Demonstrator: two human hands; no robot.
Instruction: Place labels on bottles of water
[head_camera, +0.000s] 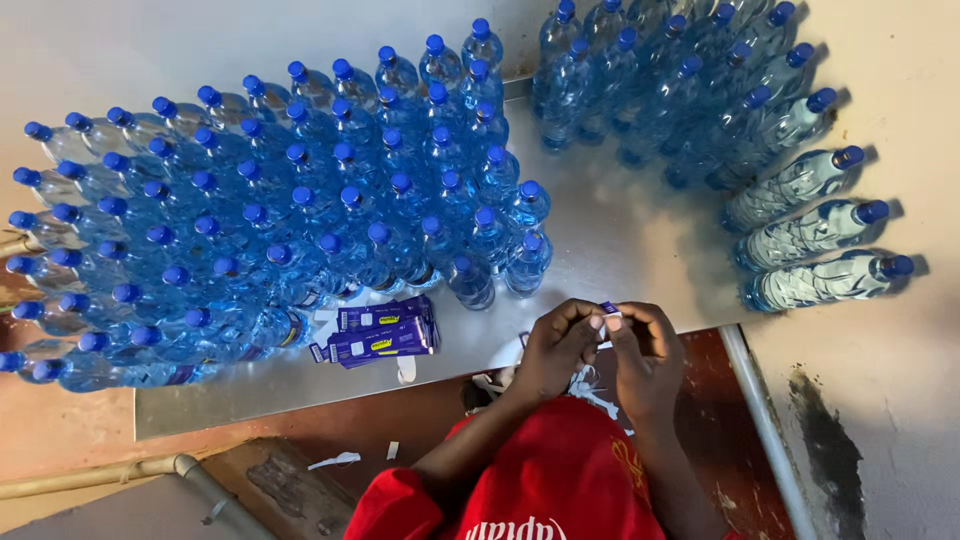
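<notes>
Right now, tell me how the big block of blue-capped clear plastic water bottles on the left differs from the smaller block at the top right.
The left block of bottles is far larger and reaches near the stack of purple labels; the right block of bottles is smaller, with no labels beside it. The person's hands are nearer the left block. Both stand upright on the grey metal table, and all have blue caps.

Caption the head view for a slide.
Both hands pinch a small label beside blue-capped bottles on a metal table.
</notes>
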